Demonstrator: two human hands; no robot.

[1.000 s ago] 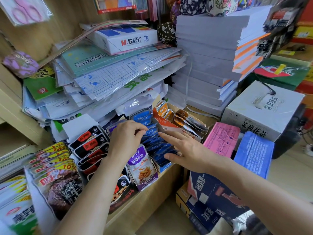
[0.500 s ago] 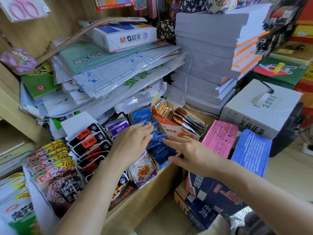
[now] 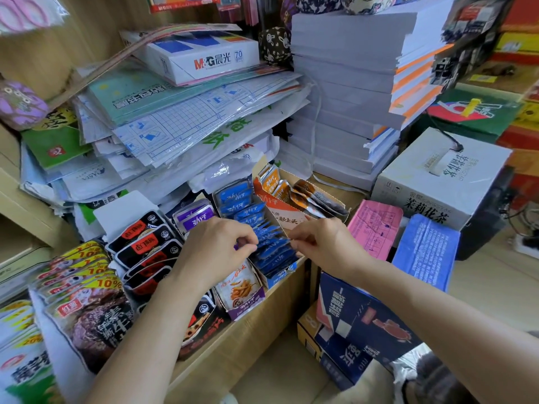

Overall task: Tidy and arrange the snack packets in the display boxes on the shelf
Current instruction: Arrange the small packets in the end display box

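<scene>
A row of blue snack packets (image 3: 264, 228) stands in a blue display box (image 3: 280, 279) on the wooden shelf (image 3: 250, 325). My left hand (image 3: 215, 249) pinches the left edges of the front blue packets. From the other side my right hand (image 3: 323, 243) pinches their right edges. Purple packets (image 3: 195, 215) fill the box (image 3: 246, 309) just left, partly hidden by my left hand. An orange box (image 3: 280, 209) on the right holds orange packets (image 3: 309, 196). Black and red packets (image 3: 143, 243) stand further left.
Piles of plastic-wrapped stationery (image 3: 180, 118) and paper reams (image 3: 350, 97) rise right behind the boxes. A white tea carton (image 3: 437, 182), a pink bundle (image 3: 376, 225) and a blue bundle (image 3: 425, 252) sit to the right. Large snack bags (image 3: 87, 310) stand at the left. A dark blue carton (image 3: 358, 330) stands below the shelf.
Both hands have closed in on the blue packets: the left slid right and the right, flat before, now pinches their edge. The camera shifted slightly.
</scene>
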